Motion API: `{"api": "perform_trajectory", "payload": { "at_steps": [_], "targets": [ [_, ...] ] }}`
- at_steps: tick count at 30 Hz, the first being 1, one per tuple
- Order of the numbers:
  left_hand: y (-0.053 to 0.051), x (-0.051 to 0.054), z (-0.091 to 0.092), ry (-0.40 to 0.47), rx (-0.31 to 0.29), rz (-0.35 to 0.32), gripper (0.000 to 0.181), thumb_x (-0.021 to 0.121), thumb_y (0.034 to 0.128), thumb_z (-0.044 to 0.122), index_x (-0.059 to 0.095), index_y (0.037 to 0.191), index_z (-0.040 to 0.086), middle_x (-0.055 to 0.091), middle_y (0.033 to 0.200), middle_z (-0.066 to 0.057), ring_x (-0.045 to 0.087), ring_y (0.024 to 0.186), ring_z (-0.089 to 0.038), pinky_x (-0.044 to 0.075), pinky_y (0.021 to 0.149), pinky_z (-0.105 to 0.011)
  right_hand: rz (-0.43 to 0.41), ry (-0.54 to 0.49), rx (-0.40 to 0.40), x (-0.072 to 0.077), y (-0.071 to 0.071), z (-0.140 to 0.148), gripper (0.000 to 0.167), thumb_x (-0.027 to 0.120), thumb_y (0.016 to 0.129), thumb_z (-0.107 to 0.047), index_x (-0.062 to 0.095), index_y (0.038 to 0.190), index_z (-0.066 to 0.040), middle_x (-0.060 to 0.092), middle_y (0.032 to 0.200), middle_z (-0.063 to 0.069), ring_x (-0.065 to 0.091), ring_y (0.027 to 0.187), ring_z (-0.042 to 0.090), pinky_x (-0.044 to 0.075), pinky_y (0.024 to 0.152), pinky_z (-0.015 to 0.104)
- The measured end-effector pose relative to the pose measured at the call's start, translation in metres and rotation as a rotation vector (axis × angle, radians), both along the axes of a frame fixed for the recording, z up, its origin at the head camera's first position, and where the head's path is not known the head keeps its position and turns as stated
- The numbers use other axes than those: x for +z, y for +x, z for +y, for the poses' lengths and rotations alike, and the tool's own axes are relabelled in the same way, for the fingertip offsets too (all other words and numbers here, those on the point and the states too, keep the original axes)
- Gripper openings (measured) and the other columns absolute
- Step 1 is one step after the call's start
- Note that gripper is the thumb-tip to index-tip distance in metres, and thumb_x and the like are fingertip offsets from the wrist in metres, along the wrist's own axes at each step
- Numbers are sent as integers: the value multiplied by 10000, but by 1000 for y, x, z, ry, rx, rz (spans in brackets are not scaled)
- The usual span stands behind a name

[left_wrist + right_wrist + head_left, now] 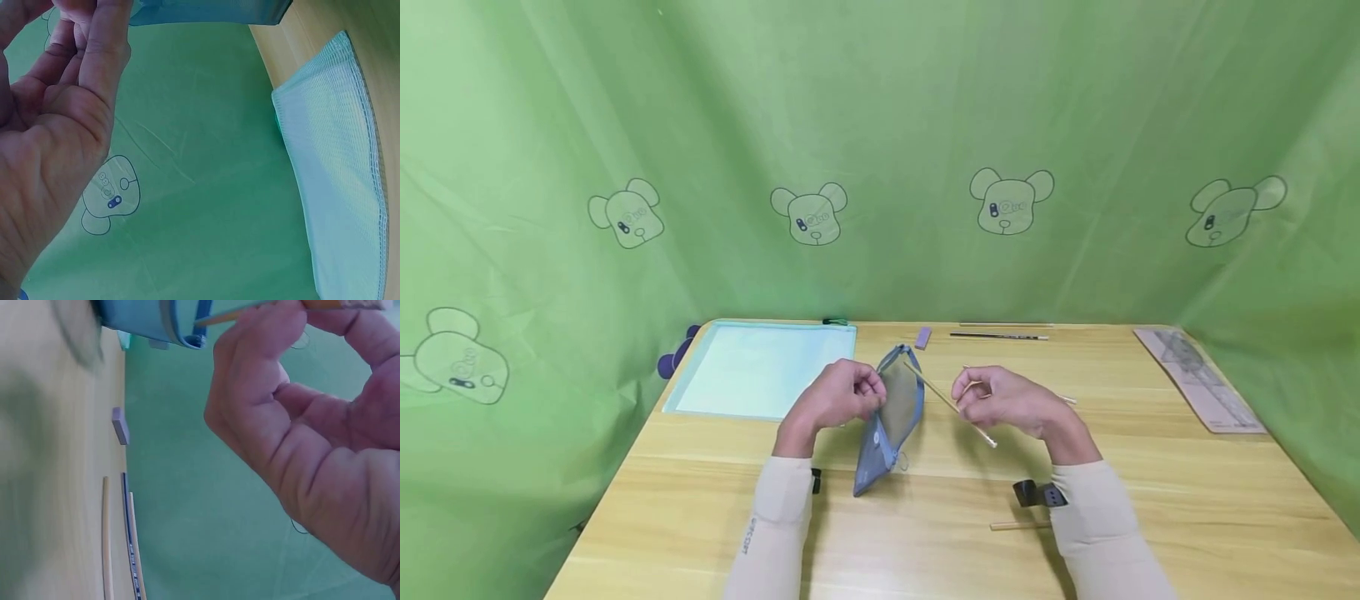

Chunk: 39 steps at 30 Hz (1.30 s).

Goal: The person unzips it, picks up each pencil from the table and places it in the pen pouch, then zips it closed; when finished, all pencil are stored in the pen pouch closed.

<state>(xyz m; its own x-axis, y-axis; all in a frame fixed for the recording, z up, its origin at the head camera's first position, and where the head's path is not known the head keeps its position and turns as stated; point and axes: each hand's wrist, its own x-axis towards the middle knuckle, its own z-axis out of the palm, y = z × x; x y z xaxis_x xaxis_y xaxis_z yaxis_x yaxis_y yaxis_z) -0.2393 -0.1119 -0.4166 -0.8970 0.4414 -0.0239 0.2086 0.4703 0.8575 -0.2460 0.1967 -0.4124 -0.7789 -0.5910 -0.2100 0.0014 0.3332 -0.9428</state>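
Note:
My left hand point(837, 393) grips the upper edge of a blue zip pencil pouch point(871, 458), which is held up off the table with its mouth gaping to the right. Between the thumb and fingers of my right hand point(1007, 400) is a pencil point(934, 388), slanting down to the right. The pencil's pointed end is at the pouch mouth; in the right wrist view that pencil point(220, 317) has its tip by the pouch's blue rim point(169, 325). In the left wrist view only the bottom of the pouch point(206, 14) shows, past my fingers.
A mint mesh zip bag point(752, 367) lies at the back left. Beyond the pouch are a purple eraser point(922, 337) and a dark pencil point(1000, 336). Another pencil point(1019, 526) lies beside my right forearm. A pinkish printed sheet point(1198, 379) is at the right edge.

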Motion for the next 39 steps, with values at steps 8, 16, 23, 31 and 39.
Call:
{"api": "perform_trajectory", "payload": {
  "at_steps": [8,16,23,31,39],
  "targets": [
    [-1,1,6,-6,-44,24,137,676,906,-15,757,1016,-34,682,810,-18,646,673,-107,595,661,-246,39,-4,-119,-4,0,-21,267,649,861,8,572,1108,74,569,822,-21,543,728,87,497,652,187],
    [-2,-1,11,22,-79,28,147,670,897,-37,750,1018,-55,710,829,-62,655,680,-104,609,667,-233,76,-11,-209,-3,0,-43,230,698,873,-9,608,1077,45,603,878,13,595,799,135,572,719,205],
    [-2,-3,14,73,-68,-10,108,690,913,-39,755,995,-13,722,843,-74,672,697,-120,673,776,-479,100,-16,-245,-1,2,-57,236,741,881,-26,619,1071,42,605,918,42,604,840,160,588,744,222],
    [-3,-7,17,129,-46,-46,87,698,941,-24,748,1007,-49,699,820,-58,675,702,-123,674,816,-541,111,-33,-305,-2,5,-67,240,792,902,-9,630,1074,34,638,973,65,645,879,175,626,802,241],
    [-5,-9,16,174,-4,-61,129,640,934,-72,744,995,-26,686,842,-58,686,769,-171,688,851,-513,168,-23,-294,1,5,-65,205,761,957,-33,668,1129,29,714,1090,128,668,981,183,611,899,277]
  ]
}}
